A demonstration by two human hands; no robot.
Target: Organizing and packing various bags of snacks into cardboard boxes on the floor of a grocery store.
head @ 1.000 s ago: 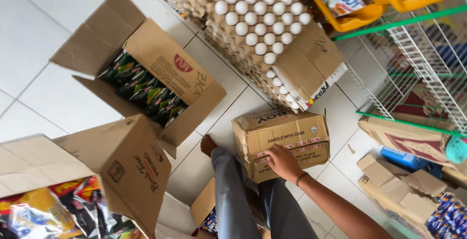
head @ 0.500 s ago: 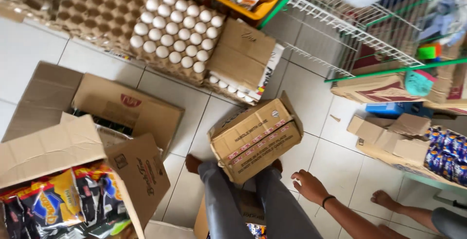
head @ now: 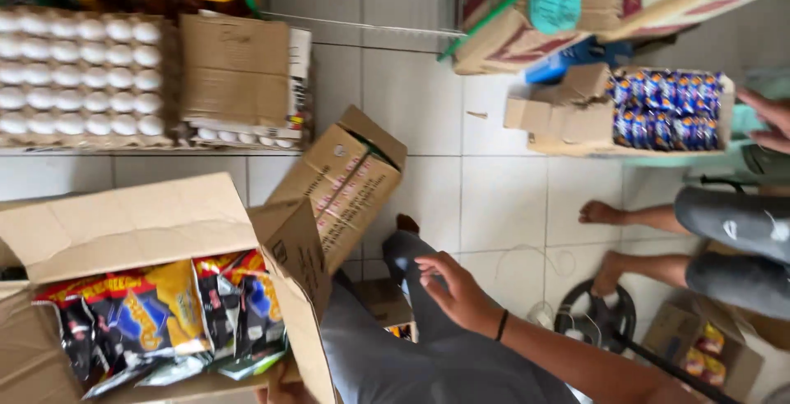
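The right hand (head: pixel 461 293) hangs open and empty over the knee, near the tipped small box (head: pixel 341 182) on the floor. The left hand is hidden under the big snack box (head: pixel 156 289); I cannot tell its grip.

right hand (head: pixel 457 289): open, fingers loosely curled, hovering over knee | left hand: hidden

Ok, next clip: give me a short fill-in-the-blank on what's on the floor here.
1. The right hand hovers open above the person's own ____.
2. The trays at upper left hold rows of white ____.
3. The open carton at lower left is packed with snack ____.
4. The small closed carton beside it stands ____, not flat.

Missing words: leg; eggs; bags; tilted
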